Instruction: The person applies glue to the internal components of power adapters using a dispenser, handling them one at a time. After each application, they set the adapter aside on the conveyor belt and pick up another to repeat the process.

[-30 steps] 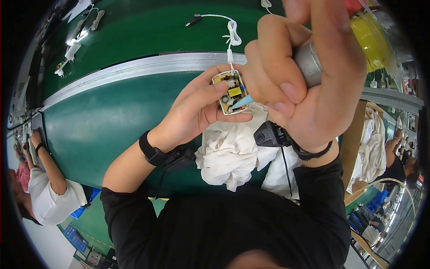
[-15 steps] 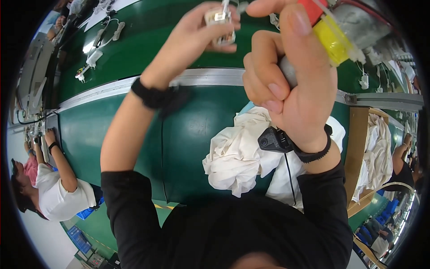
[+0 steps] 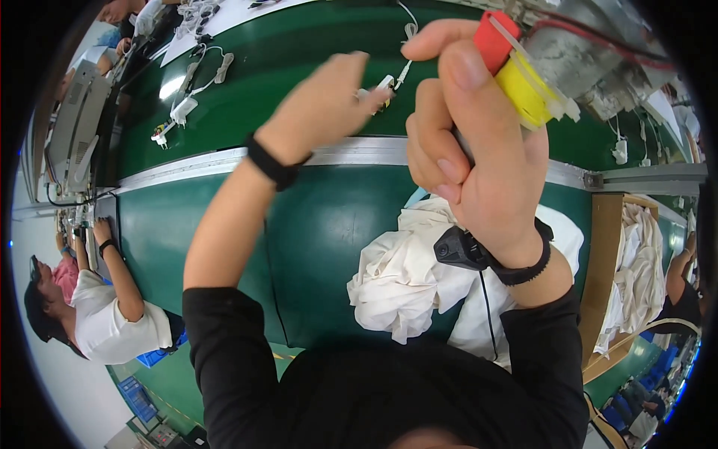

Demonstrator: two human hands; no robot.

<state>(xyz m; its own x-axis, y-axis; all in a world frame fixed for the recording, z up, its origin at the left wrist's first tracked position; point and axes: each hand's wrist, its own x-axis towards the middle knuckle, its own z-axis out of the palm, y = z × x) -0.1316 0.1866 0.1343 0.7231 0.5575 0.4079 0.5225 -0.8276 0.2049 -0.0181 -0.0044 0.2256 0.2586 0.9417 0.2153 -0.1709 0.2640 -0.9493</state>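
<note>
My left hand (image 3: 321, 105) is over the far green surface, blurred, with its thumb and a finger apart. Just past the thumb lies a small white adapter (image 3: 386, 84) with a white cord, partly covered by the hand. I cannot tell whether the thumb touches it. My right hand (image 3: 486, 142) is raised close to the view, its fingers curled round a grey tool (image 3: 576, 67) with a red part, a yellow band and thin wires. The fingers hide its grip, and its upper end leaves the picture.
Crumpled white cloth (image 3: 396, 277) lies below my right hand. Beside it, a cardboard box (image 3: 604, 262) holds more cloth. A metal rail (image 3: 344, 153) crosses the green surface. Another adapter (image 3: 182, 112) lies far left. A person in a white shirt (image 3: 116, 318) works at the left.
My left hand has moved down and left off the white adapter, which was in its fingers and now lies on the green surface. My right hand still grips the grey tool, slightly lower.
</note>
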